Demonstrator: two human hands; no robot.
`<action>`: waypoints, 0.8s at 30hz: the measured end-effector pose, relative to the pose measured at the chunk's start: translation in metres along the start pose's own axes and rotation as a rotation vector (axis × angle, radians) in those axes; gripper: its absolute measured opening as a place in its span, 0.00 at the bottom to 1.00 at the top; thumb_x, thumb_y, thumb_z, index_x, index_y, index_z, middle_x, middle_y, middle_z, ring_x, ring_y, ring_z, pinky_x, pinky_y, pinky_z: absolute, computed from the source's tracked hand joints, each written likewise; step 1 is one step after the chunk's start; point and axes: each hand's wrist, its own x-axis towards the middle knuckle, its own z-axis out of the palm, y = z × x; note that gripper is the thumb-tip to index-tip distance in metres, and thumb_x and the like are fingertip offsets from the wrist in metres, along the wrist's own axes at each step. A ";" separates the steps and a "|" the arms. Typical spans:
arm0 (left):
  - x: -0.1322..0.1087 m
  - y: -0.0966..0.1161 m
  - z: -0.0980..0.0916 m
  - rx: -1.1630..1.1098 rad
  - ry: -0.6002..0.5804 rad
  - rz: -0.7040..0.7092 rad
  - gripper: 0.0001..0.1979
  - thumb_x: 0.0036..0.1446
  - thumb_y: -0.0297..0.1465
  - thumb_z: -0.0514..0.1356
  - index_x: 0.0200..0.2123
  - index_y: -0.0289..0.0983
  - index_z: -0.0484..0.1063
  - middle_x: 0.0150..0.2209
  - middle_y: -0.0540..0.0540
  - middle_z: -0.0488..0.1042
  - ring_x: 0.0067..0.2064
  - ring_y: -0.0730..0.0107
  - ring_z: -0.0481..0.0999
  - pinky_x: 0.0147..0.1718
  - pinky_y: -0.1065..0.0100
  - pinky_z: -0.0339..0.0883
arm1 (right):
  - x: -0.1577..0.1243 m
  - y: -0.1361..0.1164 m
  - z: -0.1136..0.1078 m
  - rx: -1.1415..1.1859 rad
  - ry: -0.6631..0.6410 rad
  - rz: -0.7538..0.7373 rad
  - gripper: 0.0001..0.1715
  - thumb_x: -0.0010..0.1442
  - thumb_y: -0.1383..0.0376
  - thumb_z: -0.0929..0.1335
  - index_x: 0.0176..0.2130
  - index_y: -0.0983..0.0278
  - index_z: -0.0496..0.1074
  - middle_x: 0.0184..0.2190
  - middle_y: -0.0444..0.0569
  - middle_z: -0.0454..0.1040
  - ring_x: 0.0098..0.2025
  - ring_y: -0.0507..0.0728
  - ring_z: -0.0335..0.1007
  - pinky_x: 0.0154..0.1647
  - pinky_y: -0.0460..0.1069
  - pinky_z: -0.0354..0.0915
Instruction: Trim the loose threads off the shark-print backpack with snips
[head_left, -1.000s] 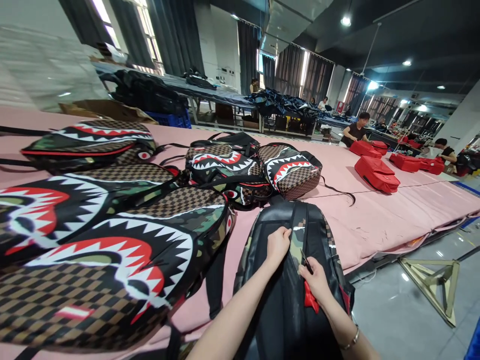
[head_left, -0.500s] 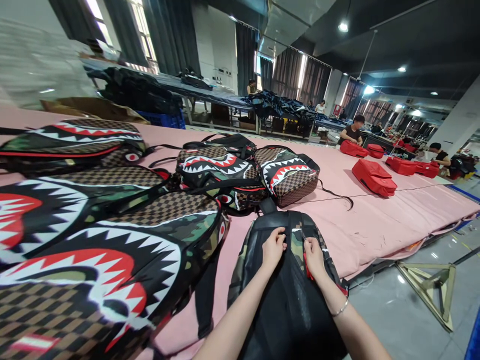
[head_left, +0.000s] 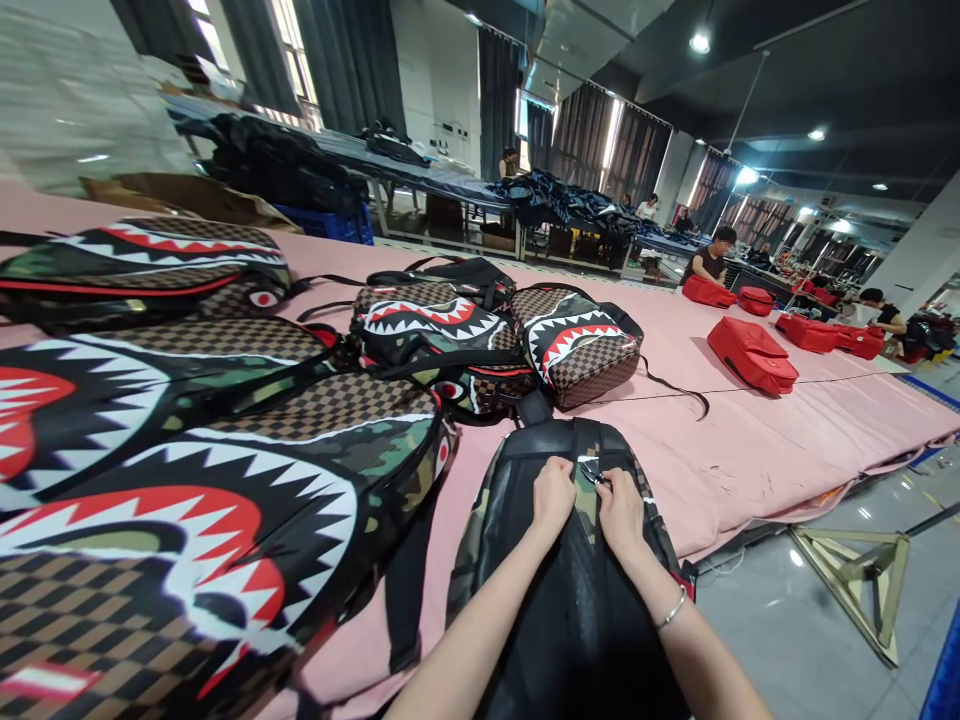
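A black backpack (head_left: 581,610) with camouflage edging lies in front of me, its padded back and straps facing up. My right hand (head_left: 621,505) is closed around a pair of small scissors (head_left: 592,472), whose dark blades point left across the upper back panel. Just left of the blades, my left hand (head_left: 553,492) is closed in a pinch at the edge of a shoulder strap. Whatever lies between its fingertips is too small to make out. A bracelet (head_left: 673,606) circles my right wrist.
Several shark-mouth backpacks (head_left: 262,500) crowd the left of the pink-covered table (head_left: 720,450); another checkered backpack (head_left: 577,345) stands just beyond mine. Red bags (head_left: 752,355) sit farther right, where a person (head_left: 707,262) works. A metal table leg (head_left: 862,580) shows at right.
My right hand has turned so the scissor blades show and the red handle is hidden. My left hand has closed more tightly and moved slightly right, nearer the blades.
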 end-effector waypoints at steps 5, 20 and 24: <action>0.000 -0.009 0.003 -0.050 0.080 -0.097 0.11 0.60 0.35 0.53 0.34 0.33 0.69 0.32 0.48 0.72 0.35 0.70 0.72 0.38 0.62 0.67 | 0.002 -0.006 -0.002 -0.143 -0.063 -0.108 0.07 0.61 0.69 0.61 0.39 0.63 0.67 0.35 0.50 0.68 0.37 0.57 0.65 0.35 0.48 0.58; -0.004 0.001 0.003 -0.368 0.221 -0.083 0.08 0.55 0.32 0.58 0.27 0.33 0.67 0.36 0.46 0.70 0.42 0.66 0.70 0.44 0.57 0.65 | 0.018 -0.014 -0.008 -0.150 -0.132 -0.168 0.06 0.59 0.70 0.63 0.34 0.62 0.69 0.31 0.49 0.68 0.34 0.56 0.64 0.33 0.47 0.55; -0.001 -0.001 -0.009 -0.535 0.214 -0.225 0.14 0.59 0.38 0.49 0.30 0.33 0.65 0.35 0.44 0.70 0.32 0.70 0.75 0.32 0.64 0.72 | 0.015 -0.005 -0.002 0.011 -0.083 -0.059 0.07 0.60 0.68 0.61 0.36 0.62 0.69 0.33 0.49 0.70 0.37 0.56 0.66 0.36 0.48 0.58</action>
